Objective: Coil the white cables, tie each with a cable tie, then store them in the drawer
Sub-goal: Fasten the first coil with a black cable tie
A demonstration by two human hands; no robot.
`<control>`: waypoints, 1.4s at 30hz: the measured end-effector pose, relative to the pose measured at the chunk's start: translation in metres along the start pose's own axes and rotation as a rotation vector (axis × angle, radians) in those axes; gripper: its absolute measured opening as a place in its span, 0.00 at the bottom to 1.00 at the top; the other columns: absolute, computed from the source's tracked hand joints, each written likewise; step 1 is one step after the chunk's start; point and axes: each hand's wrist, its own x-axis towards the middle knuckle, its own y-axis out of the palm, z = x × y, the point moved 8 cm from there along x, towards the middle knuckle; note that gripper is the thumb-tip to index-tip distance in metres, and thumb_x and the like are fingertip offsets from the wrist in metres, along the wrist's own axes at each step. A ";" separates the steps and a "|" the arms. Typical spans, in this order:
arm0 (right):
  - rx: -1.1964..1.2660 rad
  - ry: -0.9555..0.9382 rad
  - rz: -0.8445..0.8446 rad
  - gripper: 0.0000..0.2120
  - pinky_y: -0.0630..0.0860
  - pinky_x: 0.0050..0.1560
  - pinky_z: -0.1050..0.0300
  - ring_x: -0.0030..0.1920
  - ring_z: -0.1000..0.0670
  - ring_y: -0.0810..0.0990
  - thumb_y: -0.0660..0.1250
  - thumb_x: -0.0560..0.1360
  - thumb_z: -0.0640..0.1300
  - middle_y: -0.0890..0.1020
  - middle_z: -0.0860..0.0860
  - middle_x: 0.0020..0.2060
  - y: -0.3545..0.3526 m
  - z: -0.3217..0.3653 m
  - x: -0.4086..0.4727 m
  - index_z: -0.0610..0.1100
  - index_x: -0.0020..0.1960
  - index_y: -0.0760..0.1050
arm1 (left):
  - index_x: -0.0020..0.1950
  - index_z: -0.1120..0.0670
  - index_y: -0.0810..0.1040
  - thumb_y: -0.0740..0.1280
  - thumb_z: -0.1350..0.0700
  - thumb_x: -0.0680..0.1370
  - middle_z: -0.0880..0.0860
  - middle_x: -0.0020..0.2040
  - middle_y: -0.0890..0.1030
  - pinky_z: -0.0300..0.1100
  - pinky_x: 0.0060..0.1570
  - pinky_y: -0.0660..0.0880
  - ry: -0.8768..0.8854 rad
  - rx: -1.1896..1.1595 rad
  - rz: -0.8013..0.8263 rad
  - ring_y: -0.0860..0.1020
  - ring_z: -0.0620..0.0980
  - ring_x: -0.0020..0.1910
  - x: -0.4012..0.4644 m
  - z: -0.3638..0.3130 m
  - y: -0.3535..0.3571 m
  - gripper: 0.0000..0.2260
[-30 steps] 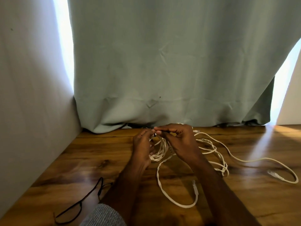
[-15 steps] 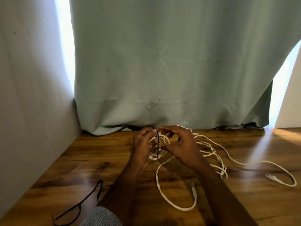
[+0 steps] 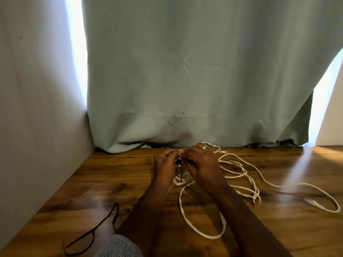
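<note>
Fingers of both hands meet fingertip to fingertip just above the wooden tabletop, pinched closed on a thin dark cable tie that hangs down from between them.

Well to the left of the fingers and nearer the person, a loose black cord lies on the wood, with a grey knitted sleeve just beside its near end. The left hand is curled, its thumb and forefinger closed on the upper end of the tie. The right hand presses against it from the other side, fingertips closed on the same spot; exactly how each finger grips is hidden by the knuckles.

Directly under the fingers sits a partly gathered bundle of white cable. One loop runs from below the fingers toward the person; other loops spread out to the right of the right hand. Farther right, a single strand trails to a clear plug lying flat on the wood. Beyond the fingers, a pale green curtain hangs down to the table's far edge.
</note>
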 end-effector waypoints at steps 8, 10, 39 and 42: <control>0.165 0.069 0.121 0.14 0.80 0.56 0.57 0.53 0.56 0.83 0.69 0.73 0.36 0.87 0.54 0.52 0.015 0.005 -0.012 0.48 0.54 0.86 | 0.39 0.60 0.82 0.68 0.67 0.76 0.55 0.33 0.82 0.38 0.29 0.75 -0.039 -0.109 -0.033 0.79 0.50 0.30 0.013 -0.005 -0.009 0.07; 0.344 0.182 0.124 0.17 0.78 0.54 0.63 0.53 0.56 0.82 0.68 0.72 0.31 0.85 0.53 0.51 0.013 0.003 -0.014 0.48 0.52 0.87 | 0.40 0.60 0.82 0.68 0.66 0.76 0.56 0.34 0.82 0.39 0.31 0.76 -0.030 -0.102 0.014 0.80 0.50 0.31 0.014 -0.006 -0.008 0.06; 1.298 0.995 0.304 0.05 0.77 0.35 0.62 0.38 0.48 0.82 0.70 0.74 0.29 0.82 0.36 0.44 0.053 -0.034 -0.042 0.33 0.49 0.81 | 0.44 0.67 0.79 0.66 0.66 0.78 0.55 0.23 0.75 0.32 0.18 0.67 0.031 0.104 0.414 0.69 0.46 0.16 -0.004 -0.009 0.024 0.06; 1.166 0.995 0.272 0.10 0.81 0.44 0.51 0.45 0.41 0.85 0.72 0.74 0.31 0.85 0.35 0.48 0.051 -0.037 -0.041 0.32 0.54 0.81 | 0.43 0.67 0.81 0.66 0.68 0.77 0.56 0.29 0.79 0.33 0.22 0.70 0.059 0.109 0.391 0.75 0.46 0.21 -0.002 -0.011 0.022 0.05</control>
